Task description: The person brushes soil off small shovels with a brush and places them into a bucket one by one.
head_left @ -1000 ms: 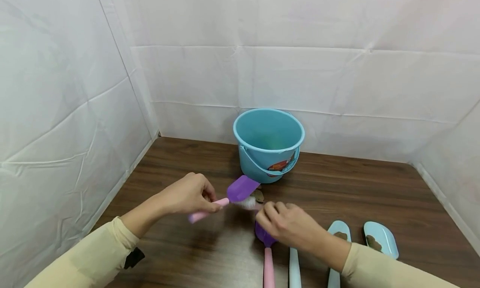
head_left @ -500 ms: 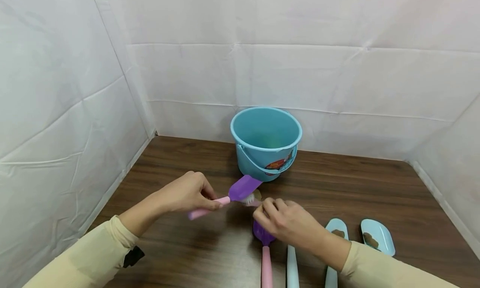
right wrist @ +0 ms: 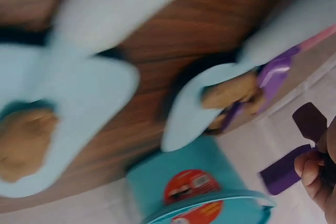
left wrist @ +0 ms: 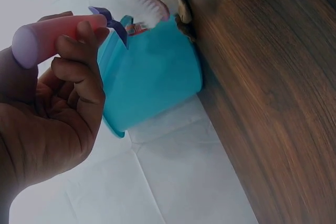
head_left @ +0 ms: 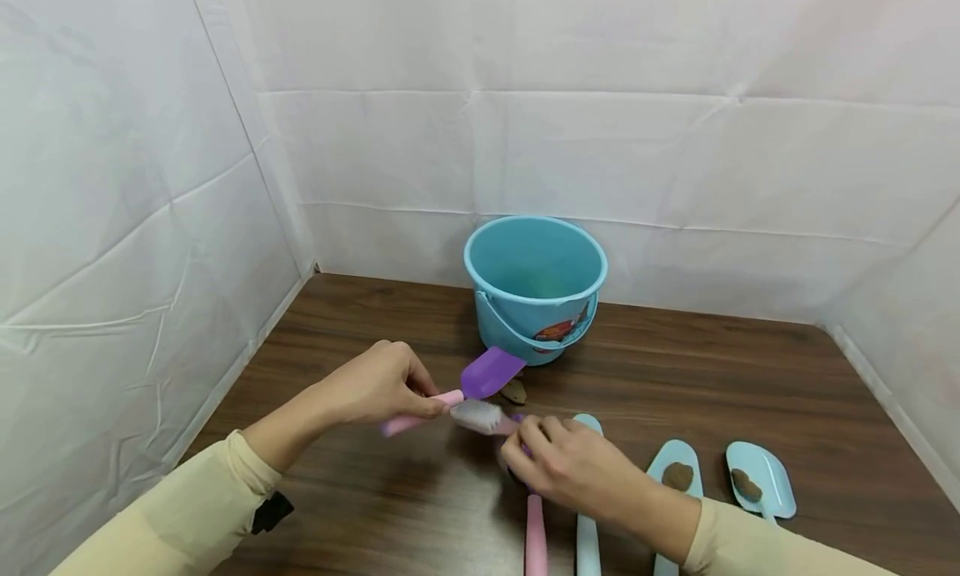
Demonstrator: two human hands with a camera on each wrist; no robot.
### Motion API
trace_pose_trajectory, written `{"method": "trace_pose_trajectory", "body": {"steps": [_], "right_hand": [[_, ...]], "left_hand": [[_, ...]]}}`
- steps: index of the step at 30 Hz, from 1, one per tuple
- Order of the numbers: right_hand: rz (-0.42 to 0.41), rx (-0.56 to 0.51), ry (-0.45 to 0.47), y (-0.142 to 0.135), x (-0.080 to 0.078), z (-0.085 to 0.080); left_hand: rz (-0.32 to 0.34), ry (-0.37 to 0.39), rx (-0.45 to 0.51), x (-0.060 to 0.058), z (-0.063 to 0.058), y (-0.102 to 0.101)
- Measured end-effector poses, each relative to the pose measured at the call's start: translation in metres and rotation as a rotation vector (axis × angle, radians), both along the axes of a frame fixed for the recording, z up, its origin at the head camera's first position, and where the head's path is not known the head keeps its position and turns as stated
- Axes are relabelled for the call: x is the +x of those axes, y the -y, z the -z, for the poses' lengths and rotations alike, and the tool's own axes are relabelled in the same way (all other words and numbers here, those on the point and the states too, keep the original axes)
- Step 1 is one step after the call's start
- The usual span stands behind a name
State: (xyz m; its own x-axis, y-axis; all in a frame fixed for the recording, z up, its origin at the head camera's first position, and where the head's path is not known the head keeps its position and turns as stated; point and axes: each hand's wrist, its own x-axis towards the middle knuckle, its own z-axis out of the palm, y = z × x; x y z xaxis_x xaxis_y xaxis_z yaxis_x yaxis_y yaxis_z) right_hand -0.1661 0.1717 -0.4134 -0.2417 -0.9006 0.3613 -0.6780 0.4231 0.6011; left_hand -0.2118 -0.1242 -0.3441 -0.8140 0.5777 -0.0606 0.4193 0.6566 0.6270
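My left hand (head_left: 382, 384) pinches the pink handle of a small spade (head_left: 491, 373), holding its purple blade tilted up in front of the bucket. In the left wrist view, fingers and thumb close round that handle (left wrist: 58, 35). My right hand (head_left: 573, 468) grips a pink brush (head_left: 477, 416), its pale bristles at the neck of the spade, near my left fingertips. The brush head is blurred. Seen from the right wrist, the spade blade (right wrist: 285, 172) shows dark purple beside my right fingers (right wrist: 311, 179). Partly hidden under the right hand lies another purple spade with a pink handle (head_left: 536, 534).
A light blue bucket (head_left: 517, 330) stands at the back against the white sheet wall. Brown lumps (head_left: 513, 391) lie before it. Several pale blue spades rest on the wooden table at right, including a long one (head_left: 678, 455) and a wide one (head_left: 780, 484), both bearing brown lumps.
The brush has moved left from beside the spade's blade to the neck near my left hand. The right hand has dropped slightly. My left hand and the spade have hardly moved.
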Motion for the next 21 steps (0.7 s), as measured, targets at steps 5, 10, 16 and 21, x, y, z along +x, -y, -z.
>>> {"method": "trace_pose_trajectory", "body": {"steps": [5, 10, 16, 21], "right_hand": [[0.005, -0.007, -0.005, 0.005, 0.002, -0.007], [0.084, -0.023, 0.005, -0.013, -0.010, -0.008], [0.113, -0.058, -0.006, -0.028, -0.024, -0.002], [0.037, -0.042, 0.005, -0.010, -0.009, 0.004]], "left_hand": [[0.011, 0.000, -0.005, 0.000, 0.001, -0.003], [-0.004, 0.020, -0.010, 0.000, 0.002, 0.001], [-0.012, 0.025, -0.017, 0.001, 0.004, 0.006], [-0.001, 0.000, -0.009, 0.000, 0.004, 0.004]]}}
